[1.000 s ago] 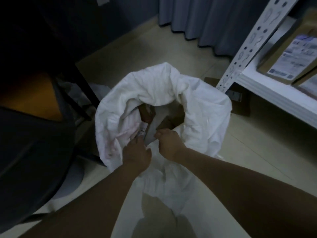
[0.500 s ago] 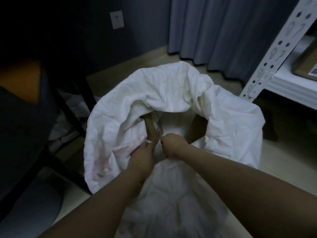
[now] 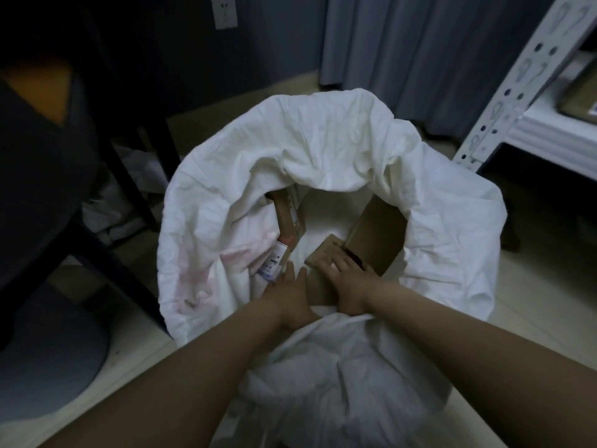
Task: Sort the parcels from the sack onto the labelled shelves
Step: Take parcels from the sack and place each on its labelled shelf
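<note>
The white sack (image 3: 339,147) stands open on the floor in the middle of the head view. Inside lie brown cardboard parcels: a narrow labelled one (image 3: 288,218) on the left, a larger box (image 3: 379,234) on the right, and a small parcel (image 3: 323,253) between them. Both my hands are inside the sack's mouth. My left hand (image 3: 287,295) lies with straight fingers against the small parcel's left side. My right hand (image 3: 347,281) rests its spread fingers on that parcel's top right. The lower parts of the parcels are hidden.
A white metal shelf rack (image 3: 549,134) stands at the right, with a brown parcel (image 3: 578,95) on it. Dark furniture legs (image 3: 129,189) and a grey round base (image 3: 55,360) crowd the left. A grey curtain (image 3: 420,43) hangs behind, beside a wall socket (image 3: 224,11).
Both hands have let go of the sack's near rim and gone deeper inside onto the small parcel. The sack's mouth now gapes wider, showing more boxes.
</note>
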